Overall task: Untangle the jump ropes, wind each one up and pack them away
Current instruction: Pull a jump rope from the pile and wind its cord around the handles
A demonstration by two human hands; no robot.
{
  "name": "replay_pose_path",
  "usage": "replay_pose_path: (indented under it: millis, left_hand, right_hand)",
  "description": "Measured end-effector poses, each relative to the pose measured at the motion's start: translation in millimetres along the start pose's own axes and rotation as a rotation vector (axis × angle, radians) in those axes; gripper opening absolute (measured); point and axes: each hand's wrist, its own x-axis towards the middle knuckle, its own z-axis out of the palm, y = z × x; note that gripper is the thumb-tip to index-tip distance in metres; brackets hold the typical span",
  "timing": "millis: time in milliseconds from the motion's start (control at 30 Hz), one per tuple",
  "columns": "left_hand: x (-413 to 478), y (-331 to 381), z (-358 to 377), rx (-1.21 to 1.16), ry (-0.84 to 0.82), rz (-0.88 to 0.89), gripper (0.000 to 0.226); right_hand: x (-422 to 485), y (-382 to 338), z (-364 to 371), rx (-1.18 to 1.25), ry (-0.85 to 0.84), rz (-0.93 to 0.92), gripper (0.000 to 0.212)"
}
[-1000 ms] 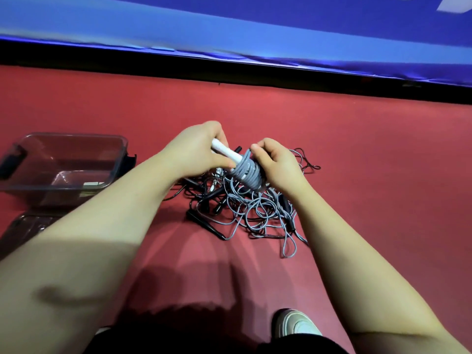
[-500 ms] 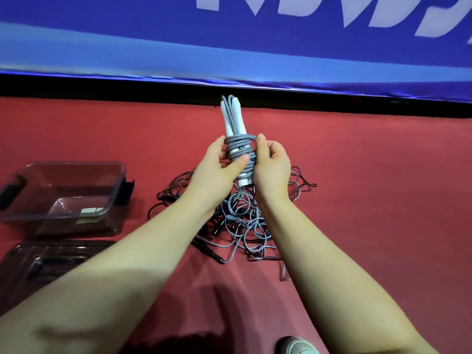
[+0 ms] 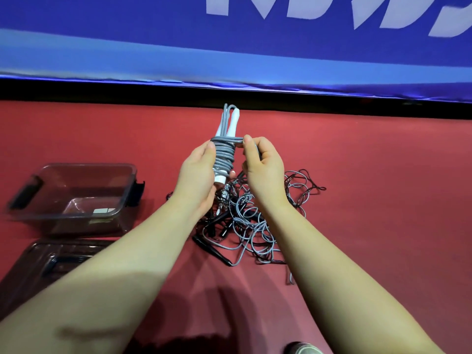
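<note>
The floor is a red sports mat (image 3: 370,154), and behind it hangs a blue banner with large white letters (image 3: 153,34). From my remote seat I look down at both hands, which are raised above the floor.

The left hand (image 3: 196,172) holds the grey jump rope wound around its two white handles (image 3: 224,157). Its fingers are curled round the lower part of the bundle, which stands nearly upright. The right hand (image 3: 263,167) pinches the top turn of the grey cord between thumb and forefinger, just beside the coil.

Below them, on the floor, lies the tangled pile of grey and black ropes (image 3: 255,221). The clear plastic storage box (image 3: 76,166) stands well apart to the left, with its dark lid (image 3: 51,256) in front of it.

I judge that the last turn is not yet secured. If the pinch loosens before the end is tucked in, the stiff cord can spring back and several turns will open. I cannot tell whether any cord from the bundle runs down into the pile. If one does, carrying the bundle to the box would drag the pile and tighten its knots.
</note>
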Motion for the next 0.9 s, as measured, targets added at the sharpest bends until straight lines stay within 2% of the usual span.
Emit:
replay_pose_path:
  millis: [233, 400, 567, 633, 700, 800, 900]
  left_hand:
    - [2, 6, -4, 0.071, 0.046, 0.074, 0.031]
    - [2, 7, -11, 0.094, 0.000, -0.017, 0.038]
    - [3, 19, -15, 0.030, -0.044, -0.048, 0.034]
    - [3, 27, -20, -0.015, -0.115, -0.068, 0.040]
    - [3, 33, -27, -0.020, -0.223, -0.091, 0.044]
    - [-5, 34, -27, 0.116, -0.407, -0.132, 0.030]
    - [-8, 30, -23, 0.288, -0.570, -0.164, 0.024]
  right_hand:
    - [-7, -3, 0, -0.028, -0.070, -0.042, 0.034]
    - [-11, -7, -11, 0.051, -0.213, 0.009, 0.032]
    - [6, -7, -38, -0.215, -0.386, -0.038, 0.027]
    - [15, 3, -57, -0.312, -0.439, -0.017, 0.028]
    - [22, 12, -75, -0.297, -0.503, 0.081, 0.030]
    - [28, 14, -85, -0.318, -0.636, 0.158, 0.033]
    - [39, 1, -83, -0.352, -0.706, 0.152, 0.022]
